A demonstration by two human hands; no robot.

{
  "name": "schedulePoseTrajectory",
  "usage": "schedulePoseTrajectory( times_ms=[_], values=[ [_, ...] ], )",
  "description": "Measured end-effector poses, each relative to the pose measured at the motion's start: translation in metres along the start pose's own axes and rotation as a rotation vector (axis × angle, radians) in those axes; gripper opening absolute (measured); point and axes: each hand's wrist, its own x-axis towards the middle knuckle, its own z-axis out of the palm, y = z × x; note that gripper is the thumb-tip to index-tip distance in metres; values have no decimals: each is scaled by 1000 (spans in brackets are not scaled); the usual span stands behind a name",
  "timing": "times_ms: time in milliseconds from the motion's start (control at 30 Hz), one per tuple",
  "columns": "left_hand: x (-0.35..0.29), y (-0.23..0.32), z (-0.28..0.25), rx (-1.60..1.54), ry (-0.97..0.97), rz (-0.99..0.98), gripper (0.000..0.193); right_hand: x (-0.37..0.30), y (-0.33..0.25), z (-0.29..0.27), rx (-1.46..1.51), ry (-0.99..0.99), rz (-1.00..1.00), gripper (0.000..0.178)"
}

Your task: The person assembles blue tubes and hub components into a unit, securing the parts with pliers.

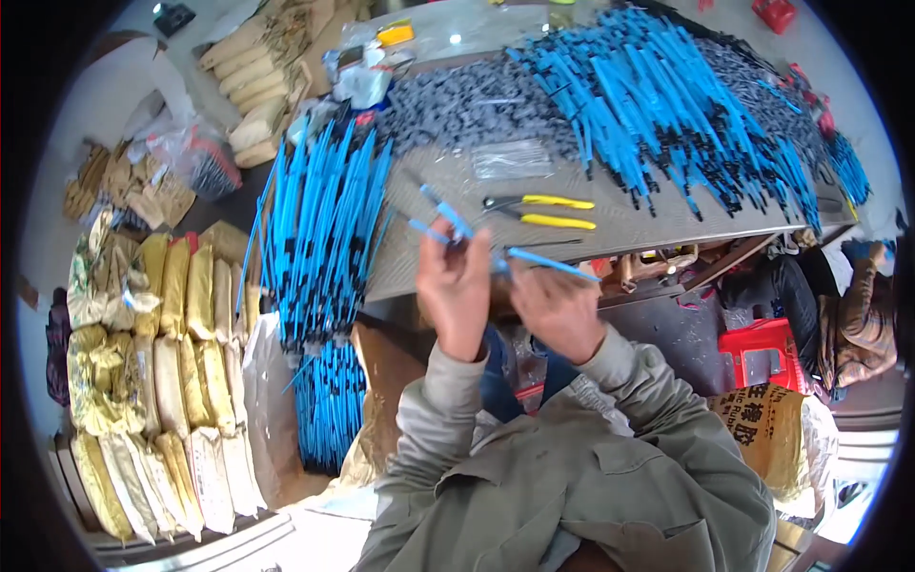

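Note:
Both hands are raised in front of my chest over the near table edge, somewhat smeared by motion. My left hand (456, 291) is closed, thumb up, around slim blue strips (443, 208) that point up and away from it. To its right, my right hand (558, 303) has its fingers bent over another blue strip (553, 263), which sticks out toward the right. Where the strips meet between the hands is blurred. Just beyond the hands lie pliers (543, 212) with yellow handles, jaws toward the left. Behind them is a small bundle of thin silvery rods (513, 159).
Blue strips with black ends form a big pile (658, 95) at the far right and a stack (324, 229) at the left table edge. Small dark grey pieces (467, 105) spread across the back. Filled sacks (181, 362) stand left; a red stool (762, 348) and another person (853, 324) are right.

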Motion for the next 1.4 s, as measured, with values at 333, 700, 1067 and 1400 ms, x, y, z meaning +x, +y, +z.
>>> schedulePoseTrajectory(
  times_ms=[333, 700, 1067, 1400],
  values=[
    [0, -15, -1, -26, -5, -10, 27, 7, 16, -15, 565, -431, 168, 25],
    [16, 3, -27, -751, -55, -92, 21, 179, 271, 34, -518, -165, 350, 43],
    [-7, 29, -37, -652, -324, -284, 20, 231, 241, -28, -379, 184, 416, 30],
    [21, 37, -27, -503, -349, -391, 29, 67, 97, -113, 450, 480, 547, 15]
  ],
)
